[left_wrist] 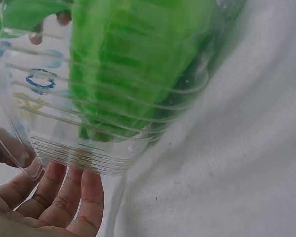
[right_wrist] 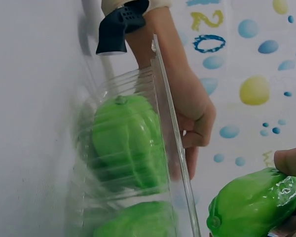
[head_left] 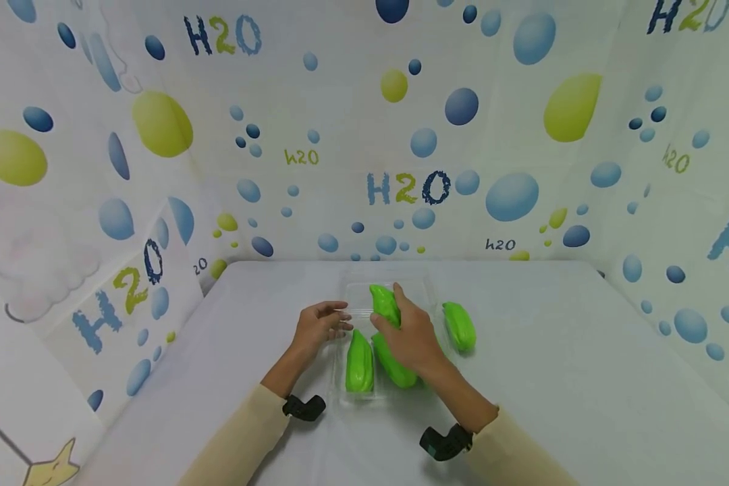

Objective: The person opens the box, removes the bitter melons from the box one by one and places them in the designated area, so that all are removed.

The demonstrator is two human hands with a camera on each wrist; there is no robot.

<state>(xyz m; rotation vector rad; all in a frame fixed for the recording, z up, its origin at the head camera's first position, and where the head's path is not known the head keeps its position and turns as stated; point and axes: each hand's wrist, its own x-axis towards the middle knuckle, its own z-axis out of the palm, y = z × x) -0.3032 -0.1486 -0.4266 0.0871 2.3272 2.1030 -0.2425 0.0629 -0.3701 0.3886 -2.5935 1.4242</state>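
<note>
My right hand (head_left: pixel 412 332) grips a green ridged toy fruit (head_left: pixel 385 304), thumb on one side and fingers on the other, above a clear plastic box (head_left: pixel 340 378). The held fruit (right_wrist: pixel 251 205) also shows in the right wrist view, with a blunt stem end. At the box's left side is my left hand (head_left: pixel 317 329), fingers loosely bent. The left wrist view shows its fingertips (left_wrist: pixel 91 182) against the ribbed outer wall. Inside the box lie a green fruit (head_left: pixel 360 364) at the left and another (head_left: pixel 395 364) beside it, partly hidden by my right hand.
Behind the box's base its clear lid (head_left: pixel 425 287) lies opened back. One more green fruit (head_left: pixel 460 327) rests on the white table (head_left: pixel 559 378), right of the box. A patterned curtain (head_left: pixel 346 135) hangs behind the table and along its sides.
</note>
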